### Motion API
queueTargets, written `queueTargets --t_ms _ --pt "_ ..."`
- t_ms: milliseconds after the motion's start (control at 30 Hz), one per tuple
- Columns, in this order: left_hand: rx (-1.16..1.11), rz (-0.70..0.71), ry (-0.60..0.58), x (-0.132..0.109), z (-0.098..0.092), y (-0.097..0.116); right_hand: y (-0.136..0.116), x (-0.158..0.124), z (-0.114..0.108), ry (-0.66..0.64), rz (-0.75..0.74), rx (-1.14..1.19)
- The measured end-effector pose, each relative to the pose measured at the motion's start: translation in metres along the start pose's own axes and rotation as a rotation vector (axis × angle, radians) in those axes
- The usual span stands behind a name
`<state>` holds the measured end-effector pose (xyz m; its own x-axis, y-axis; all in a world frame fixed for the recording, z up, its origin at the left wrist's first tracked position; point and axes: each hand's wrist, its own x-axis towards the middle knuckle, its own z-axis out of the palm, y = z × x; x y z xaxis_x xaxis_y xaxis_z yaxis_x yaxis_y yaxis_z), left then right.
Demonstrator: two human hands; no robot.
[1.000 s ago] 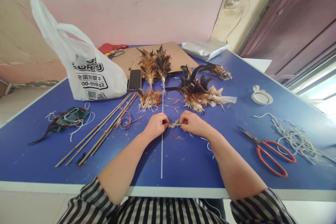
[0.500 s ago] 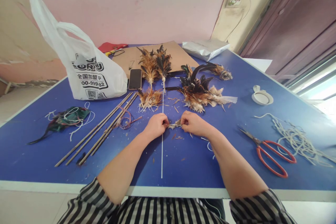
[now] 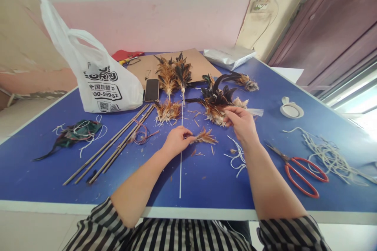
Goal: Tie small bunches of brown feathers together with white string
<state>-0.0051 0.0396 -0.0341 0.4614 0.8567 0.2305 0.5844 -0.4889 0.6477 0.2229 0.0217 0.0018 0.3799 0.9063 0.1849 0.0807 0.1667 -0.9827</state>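
Observation:
My left hand [image 3: 178,140] pinches the base of a small bunch of brown feathers [image 3: 207,136], whose tips point right just above the table. At the right edge of a larger feather pile [image 3: 216,115], my right hand [image 3: 243,123] has thumb and fingers drawn together; whatever they may grip is hidden among the feathers. This pile mixes black, brown and pale fluffy feathers. A smaller heap of orange-brown feathers [image 3: 168,111] lies beyond my left hand. Cut pieces of white string [image 3: 237,157] lie below my right hand.
Red-handled scissors [image 3: 303,170] and tangled cord [image 3: 324,153] lie right, near a white tape roll [image 3: 291,110]. Thin sticks [image 3: 108,147] and a dark feather bundle [image 3: 78,133] lie left. Behind are a plastic bag [image 3: 103,78], a phone [image 3: 152,90] and tied feather bunches [image 3: 169,74].
My right hand has let go of the small bunch and moved up and right to the larger pile. The bunch's feathers now show, still in my left hand.

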Motion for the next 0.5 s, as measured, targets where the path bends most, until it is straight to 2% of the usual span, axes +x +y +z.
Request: queueTargets --t_ms 133,233,333,433,500 --pt "0.119 0.041 -0.066 -0.007 0.009 0.005 0.01 0.004 0.001 0.052 0.051 0.026" --pt "0.12 0.069 -0.024 -0.006 0.01 0.003 0.015 0.004 0.004 0.047 0.05 -0.003" --pt "0.015 0.033 0.139 0.001 0.002 -0.006 0.018 0.005 0.003 0.074 0.05 -0.014" --pt "-0.142 -0.136 0.374 0.013 -0.016 -0.023 0.021 0.007 0.002 0.084 0.063 -0.009" --pt "-0.195 -0.246 0.471 0.019 -0.029 -0.036 0.022 0.008 0.002 0.072 0.078 -0.008"
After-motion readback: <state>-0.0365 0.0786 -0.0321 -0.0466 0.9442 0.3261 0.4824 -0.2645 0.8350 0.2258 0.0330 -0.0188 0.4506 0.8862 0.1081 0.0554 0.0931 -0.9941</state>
